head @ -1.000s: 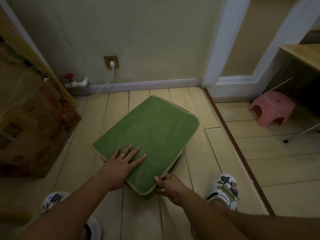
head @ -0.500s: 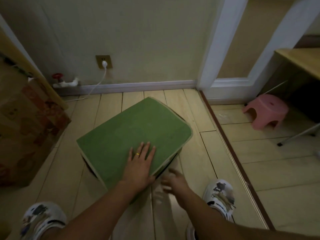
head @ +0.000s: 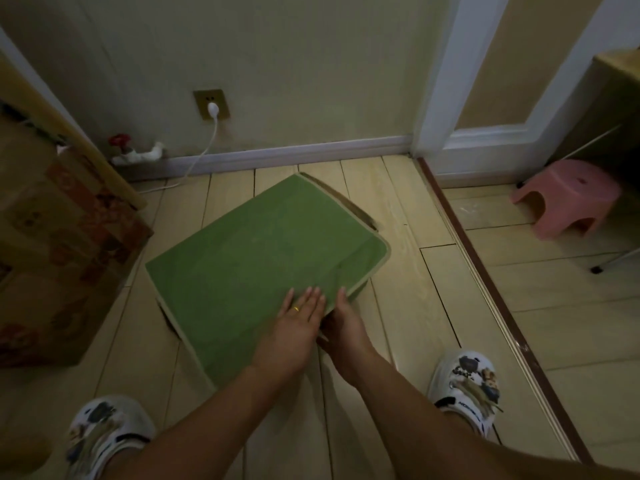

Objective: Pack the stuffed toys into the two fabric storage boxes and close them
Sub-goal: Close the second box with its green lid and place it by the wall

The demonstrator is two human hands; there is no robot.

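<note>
Green box lid (head: 263,261), long axis diagonal, near-left to far-right

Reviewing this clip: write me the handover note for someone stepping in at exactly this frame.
Left hand: flat, fingers straight, pressing on the green lid near its front edge.
Right hand: at the lid's front right edge, fingers reaching under the rim; whether they grip anything is hidden.
Green fabric box: on the wooden floor, lid laid over it, far right corner showing a gap. No toys visible, no second box in view.
Done: lid is down.
Left: finish fastening this edge, check the far corner, then find the other box.
</note>
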